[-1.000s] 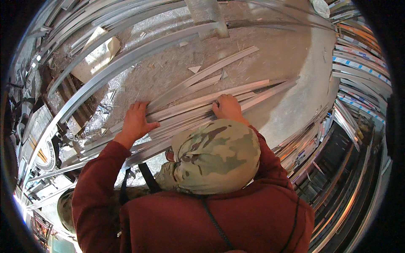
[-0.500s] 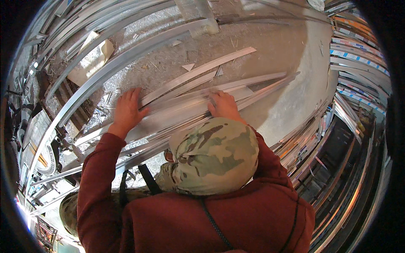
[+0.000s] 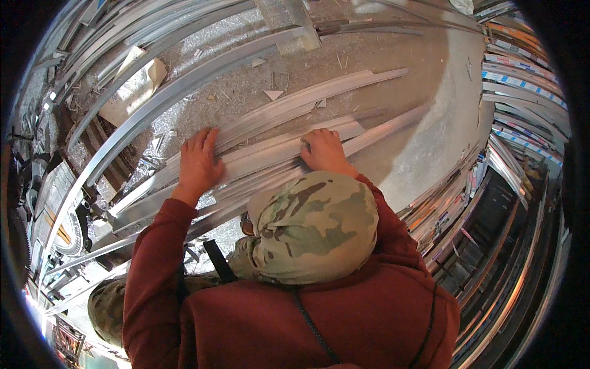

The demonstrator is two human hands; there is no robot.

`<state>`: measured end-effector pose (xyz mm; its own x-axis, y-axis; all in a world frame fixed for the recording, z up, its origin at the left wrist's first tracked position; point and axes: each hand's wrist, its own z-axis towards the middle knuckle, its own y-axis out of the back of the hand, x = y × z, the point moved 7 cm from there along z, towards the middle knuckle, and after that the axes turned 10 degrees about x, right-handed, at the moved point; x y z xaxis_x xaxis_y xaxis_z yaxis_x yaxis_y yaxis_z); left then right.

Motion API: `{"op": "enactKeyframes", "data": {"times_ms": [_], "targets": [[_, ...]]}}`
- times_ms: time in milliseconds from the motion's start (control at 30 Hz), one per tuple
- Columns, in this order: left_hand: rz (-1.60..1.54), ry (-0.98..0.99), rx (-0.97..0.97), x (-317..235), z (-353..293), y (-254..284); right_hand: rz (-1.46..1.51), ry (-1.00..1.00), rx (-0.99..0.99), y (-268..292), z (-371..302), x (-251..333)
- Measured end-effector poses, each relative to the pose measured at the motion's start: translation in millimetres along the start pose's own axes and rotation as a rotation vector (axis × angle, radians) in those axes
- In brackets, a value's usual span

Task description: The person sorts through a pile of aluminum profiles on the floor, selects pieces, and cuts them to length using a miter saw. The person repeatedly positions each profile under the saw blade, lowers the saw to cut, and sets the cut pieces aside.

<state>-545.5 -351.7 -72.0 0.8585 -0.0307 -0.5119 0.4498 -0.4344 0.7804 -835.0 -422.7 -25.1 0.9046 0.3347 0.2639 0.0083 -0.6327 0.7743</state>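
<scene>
Strips of greyish metal (image 3: 264, 155) lie slanting across the dusty floor (image 3: 399, 92), beyond a camouflage-clad knee (image 3: 316, 227). The left hand (image 3: 200, 161) rests over them, thumb apart from its fingers; the right hand (image 3: 322, 149) curls over them farther right. Whether either hand pinches a strip cannot be told.
</scene>
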Motion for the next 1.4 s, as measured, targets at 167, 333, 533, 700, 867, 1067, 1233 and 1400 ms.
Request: {"op": "enactKeyframes", "data": {"times_ms": [167, 333, 533, 700, 867, 1067, 1233, 1400], "targets": [[-0.015, 0.083, 0.083, 6, -1, 1, 0.05, 0.038, 0.035, -5, 4, -16], [-0.057, 0.135, 0.349, 10, -3, -7, 0.037, 0.049, -0.019, -4, 4, -9], [-0.045, 0.1, 0.518, 3, -16, -34, 0.076, 0.011, -0.155, -4, -18, 7], [-0.181, 0.168, 0.513, 3, -22, -39, 0.116, -0.001, -0.173, -1, -20, 11], [-0.124, 0.1, 0.174, 3, 0, 15, 0.154, 0.073, -0.18, 9, -12, 11], [-0.274, 0.176, 0.249, 23, 25, 49, 0.116, 0.107, -0.282, 9, -15, 13], [-0.469, 0.056, 0.405, 14, 31, 71, 0.797, -0.203, -0.153, 0, 2, 4], [-0.681, -0.179, 0.618, -18, 26, 63, 2.344, 0.251, 0.158, -36, 50, 35]]}}
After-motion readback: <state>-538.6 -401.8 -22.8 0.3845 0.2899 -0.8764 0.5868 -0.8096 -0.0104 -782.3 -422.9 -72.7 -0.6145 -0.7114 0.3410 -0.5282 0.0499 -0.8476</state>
